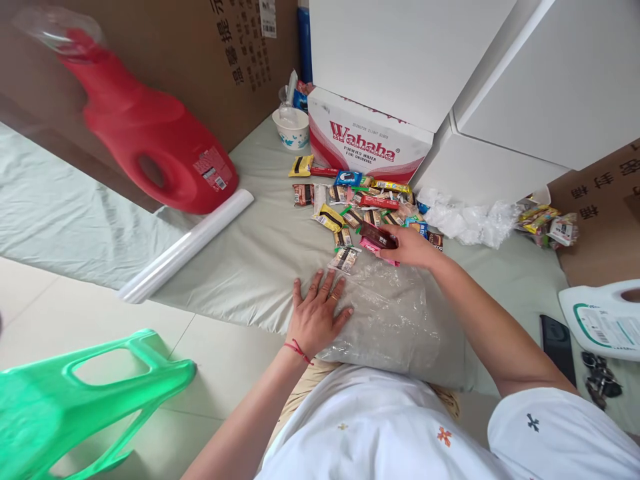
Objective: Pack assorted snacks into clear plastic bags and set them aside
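Observation:
My left hand [316,317] lies flat with its fingers spread, at the left edge of a clear plastic bag [390,313] laid out in front of me. My right hand [411,247] pinches a dark brown snack packet [377,235] at its right end. A pink packet [373,248] sits just under it, partly covered. Around and beyond that hand are several small wrapped snacks, among them a yellow packet [329,218], a red bar [377,202] and a blue packet [347,178]. One clear-wrapped snack [344,260] rests just past my left fingertips.
A Wahaha carton [367,137] stands behind the snacks, with a paper cup [291,128] on its left. Leftward are a plastic film roll [187,247], a red jug [160,147] and a green stool [100,393]. Crumpled plastic [465,217], a phone [557,350] and a white bottle [603,320] lie rightward.

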{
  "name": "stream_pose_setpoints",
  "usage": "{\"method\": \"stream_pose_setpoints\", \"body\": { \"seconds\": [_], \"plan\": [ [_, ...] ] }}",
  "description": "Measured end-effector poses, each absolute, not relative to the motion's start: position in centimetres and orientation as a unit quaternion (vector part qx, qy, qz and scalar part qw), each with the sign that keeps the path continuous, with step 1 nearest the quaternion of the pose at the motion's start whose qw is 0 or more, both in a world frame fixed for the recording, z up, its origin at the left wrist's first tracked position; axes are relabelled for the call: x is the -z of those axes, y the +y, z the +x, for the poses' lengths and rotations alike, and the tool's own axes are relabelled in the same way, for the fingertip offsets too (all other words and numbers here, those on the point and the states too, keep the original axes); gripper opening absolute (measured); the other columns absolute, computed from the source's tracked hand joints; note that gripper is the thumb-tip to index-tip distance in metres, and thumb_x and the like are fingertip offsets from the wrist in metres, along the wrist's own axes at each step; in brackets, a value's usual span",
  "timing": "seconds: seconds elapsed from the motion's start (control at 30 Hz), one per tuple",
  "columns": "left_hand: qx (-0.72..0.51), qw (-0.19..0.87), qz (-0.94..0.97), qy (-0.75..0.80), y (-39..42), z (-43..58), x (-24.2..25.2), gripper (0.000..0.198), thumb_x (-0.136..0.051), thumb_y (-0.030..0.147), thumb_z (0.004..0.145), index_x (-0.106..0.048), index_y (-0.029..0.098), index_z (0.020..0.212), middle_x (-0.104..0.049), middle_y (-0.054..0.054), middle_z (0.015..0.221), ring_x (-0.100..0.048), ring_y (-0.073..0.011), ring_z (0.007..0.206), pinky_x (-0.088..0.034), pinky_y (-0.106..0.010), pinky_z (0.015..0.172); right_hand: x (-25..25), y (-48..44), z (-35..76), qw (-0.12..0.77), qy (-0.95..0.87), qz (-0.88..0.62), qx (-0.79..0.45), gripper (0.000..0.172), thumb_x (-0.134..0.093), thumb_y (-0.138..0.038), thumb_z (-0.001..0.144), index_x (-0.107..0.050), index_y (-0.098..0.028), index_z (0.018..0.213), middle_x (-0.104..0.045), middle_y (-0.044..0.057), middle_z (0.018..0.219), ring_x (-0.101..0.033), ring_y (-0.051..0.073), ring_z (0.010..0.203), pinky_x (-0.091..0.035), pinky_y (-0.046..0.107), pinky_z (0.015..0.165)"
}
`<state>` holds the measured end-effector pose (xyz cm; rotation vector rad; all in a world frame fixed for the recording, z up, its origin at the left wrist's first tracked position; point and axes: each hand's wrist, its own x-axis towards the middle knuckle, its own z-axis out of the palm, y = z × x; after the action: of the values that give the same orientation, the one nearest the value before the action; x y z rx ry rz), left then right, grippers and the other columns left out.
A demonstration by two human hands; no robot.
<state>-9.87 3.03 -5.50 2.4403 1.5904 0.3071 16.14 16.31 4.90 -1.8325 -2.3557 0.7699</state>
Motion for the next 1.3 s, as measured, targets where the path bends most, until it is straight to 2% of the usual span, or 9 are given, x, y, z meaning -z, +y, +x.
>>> {"method": "stream_pose_setpoints", "body": {
  "seconds": [0.1, 0.23, 0.37, 0.5, 0.8, 0.9, 1.0, 1.13, 1.3],
  "plan": [
    [-0.106, 0.106, 0.829, 0.539, 3.0, -9.8, 5.4, 0.064, -0.042, 0.059, 0.100, -0.043, 0.028, 0.157, -0.034, -0.009, 0.167, -0.028, -0.0351, 0.156, -0.001, -0.070, 0.125, -5.0, 15.0, 17.5, 0.051, -0.735, -0.606, -0.301, 0.060, -0.073, -0.043, 0.086, -0.060, -0.021, 0.141, -0.075, 0.006, 0.115, -0.071, 0.024, 0.097, -0.051, 0.029, 0.081],
    [-0.105, 0.104, 0.830, 0.538, 3.1, -9.8, 5.3, 0.064, -0.042, 0.059, 0.100, -0.043, 0.028, 0.157, -0.034, -0.009, 0.167, -0.029, -0.0352, 0.156, -0.003, -0.071, 0.124, -5.4, 13.1, 17.9, 0.019, -0.758, -0.595, -0.268, 0.063, -0.075, -0.039, 0.083, -0.060, -0.019, 0.141, -0.075, 0.008, 0.117, -0.070, 0.026, 0.099, -0.051, 0.031, 0.082],
    [-0.102, 0.103, 0.828, 0.542, 3.1, -9.7, 5.3, 0.070, -0.044, 0.062, 0.098, -0.040, 0.027, 0.158, -0.032, -0.010, 0.167, -0.028, -0.0358, 0.156, 0.001, -0.070, 0.124, -6.8, 10.3, 16.9, 0.003, -0.807, -0.520, -0.279, 0.067, -0.075, -0.038, 0.084, -0.056, -0.020, 0.145, -0.069, 0.011, 0.132, -0.068, 0.029, 0.113, -0.051, 0.034, 0.092],
    [-0.090, 0.106, 0.833, 0.535, 3.1, -9.6, 5.4, 0.086, -0.049, 0.073, 0.090, -0.036, 0.025, 0.161, -0.028, -0.012, 0.169, -0.024, -0.0391, 0.157, 0.008, -0.070, 0.123, -7.4, 8.0, 15.9, -0.005, -0.829, -0.482, -0.283, 0.067, -0.074, -0.032, 0.085, -0.053, -0.023, 0.148, -0.061, 0.010, 0.145, -0.062, 0.029, 0.127, -0.048, 0.037, 0.102],
    [-0.082, 0.110, 0.841, 0.523, 3.1, -9.9, 5.5, 0.099, -0.049, 0.082, 0.084, -0.032, 0.023, 0.162, -0.025, -0.015, 0.169, -0.020, -0.0395, 0.157, 0.014, -0.070, 0.121, -3.9, 5.2, 14.8, -0.089, -0.844, -0.473, -0.237, 0.065, -0.070, -0.026, 0.088, -0.049, -0.020, 0.149, -0.060, 0.014, 0.143, -0.066, 0.031, 0.118, -0.054, 0.038, 0.092],
    [-0.077, 0.111, 0.842, 0.522, 3.2, -9.9, 5.4, 0.101, -0.050, 0.082, 0.084, -0.031, 0.022, 0.162, -0.024, -0.015, 0.170, -0.021, -0.0401, 0.157, 0.013, -0.071, 0.121, -2.6, 4.4, 14.2, -0.091, -0.830, -0.506, -0.217, 0.065, -0.071, -0.026, 0.089, -0.047, -0.021, 0.150, -0.052, 0.015, 0.151, -0.067, 0.032, 0.116, -0.056, 0.039, 0.087],
    [-0.071, 0.113, 0.842, 0.522, 3.2, -9.9, 5.3, 0.101, -0.051, 0.082, 0.083, -0.032, 0.022, 0.162, -0.025, -0.015, 0.169, -0.021, -0.0413, 0.157, 0.010, -0.072, 0.121, -1.7, 3.9, 14.5, -0.064, -0.822, -0.521, -0.222, 0.060, -0.070, -0.029, 0.091, -0.049, -0.023, 0.147, -0.045, 0.014, 0.157, -0.065, 0.030, 0.120, -0.057, 0.039, 0.090],
    [-0.069, 0.115, 0.842, 0.523, 3.3, -10.0, 5.4, 0.100, -0.054, 0.080, 0.083, -0.033, 0.023, 0.162, -0.028, -0.015, 0.169, -0.021, -0.0433, 0.156, 0.004, -0.073, 0.122, -1.4, 3.8, 15.9, -0.010, -0.808, -0.537, -0.243, 0.047, -0.069, -0.027, 0.092, -0.056, -0.024, 0.138, -0.050, 0.011, 0.149, -0.064, 0.026, 0.121, -0.056, 0.039, 0.095],
    [-0.069, 0.115, 0.840, 0.526, 3.3, -9.9, 5.3, 0.099, -0.056, 0.079, 0.083, -0.033, 0.024, 0.162, -0.028, -0.015, 0.168, -0.023, -0.0436, 0.156, 0.004, -0.073, 0.121, -1.3, 4.0, 16.1, -0.001, -0.817, -0.526, -0.236, 0.037, -0.066, -0.022, 0.094, -0.059, -0.020, 0.130, -0.054, 0.012, 0.143, -0.066, 0.026, 0.115, -0.058, 0.041, 0.090]
  ]
}}
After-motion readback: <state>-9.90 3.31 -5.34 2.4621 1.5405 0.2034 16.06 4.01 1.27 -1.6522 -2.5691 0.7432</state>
